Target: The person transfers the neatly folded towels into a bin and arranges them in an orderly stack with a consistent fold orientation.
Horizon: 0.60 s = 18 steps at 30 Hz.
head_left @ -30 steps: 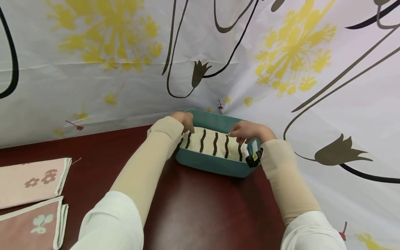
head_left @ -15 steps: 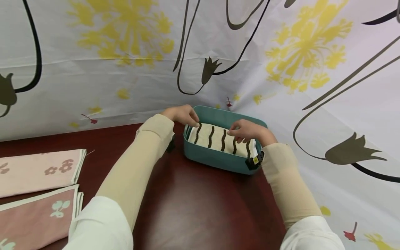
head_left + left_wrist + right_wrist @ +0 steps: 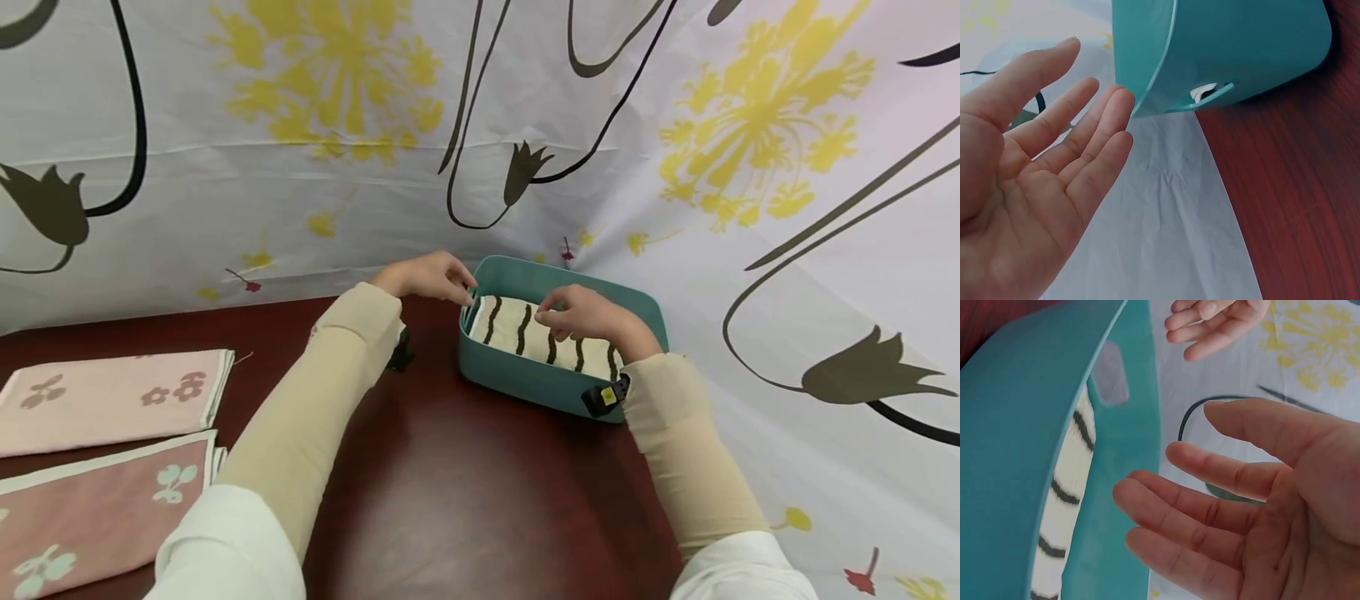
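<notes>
A teal bin (image 3: 525, 379) stands in the far corner of the table, with a cream cloth with dark wavy stripes (image 3: 512, 327) lying folded inside it. My left hand (image 3: 429, 277) is at the bin's left end, fingertips right by the rim. In the left wrist view its palm shows bare and the fingers are relaxed, beside the bin's handle slot (image 3: 1210, 94). Over the bin hangs my right hand (image 3: 588, 317), covering part of the cloth in the head view. The right wrist view shows that hand (image 3: 1229, 512) with loose, slightly bent fingers holding nothing.
On the dark red table (image 3: 442, 492), a light pink folded cloth (image 3: 112, 400) and a darker pink folded cloth (image 3: 105, 508) lie at the left. Flower-printed white sheeting (image 3: 360, 200) rises behind and to the right of the bin. Both wrists carry small black cameras.
My left hand has come up out of the bin and moved left to its rim. The right hand stays over the cloth. The head view has shifted, so everything sits further right.
</notes>
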Motion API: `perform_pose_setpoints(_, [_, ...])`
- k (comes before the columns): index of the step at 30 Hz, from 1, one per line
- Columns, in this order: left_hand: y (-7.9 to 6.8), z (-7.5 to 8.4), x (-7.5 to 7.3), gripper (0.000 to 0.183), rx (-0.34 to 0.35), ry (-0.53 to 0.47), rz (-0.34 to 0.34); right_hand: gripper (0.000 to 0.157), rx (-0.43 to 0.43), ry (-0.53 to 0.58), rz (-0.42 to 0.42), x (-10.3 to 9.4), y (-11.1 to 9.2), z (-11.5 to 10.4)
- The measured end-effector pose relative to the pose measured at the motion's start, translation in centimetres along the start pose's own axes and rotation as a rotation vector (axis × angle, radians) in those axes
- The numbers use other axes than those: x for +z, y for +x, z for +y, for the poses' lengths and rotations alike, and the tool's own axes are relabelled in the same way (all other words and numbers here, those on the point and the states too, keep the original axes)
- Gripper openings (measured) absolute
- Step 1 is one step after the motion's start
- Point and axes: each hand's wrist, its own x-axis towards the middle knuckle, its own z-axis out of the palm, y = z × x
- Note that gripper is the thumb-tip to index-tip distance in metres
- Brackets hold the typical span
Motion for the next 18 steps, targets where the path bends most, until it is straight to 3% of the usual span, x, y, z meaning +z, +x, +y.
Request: perform_pose_setpoints(18, [-5.2, -3.0, -0.7, 0.043, -0.076, -0.081, 0.048, 0.030, -0.150, -0.075, 0.009, 1.7, 1.0, -4.4])
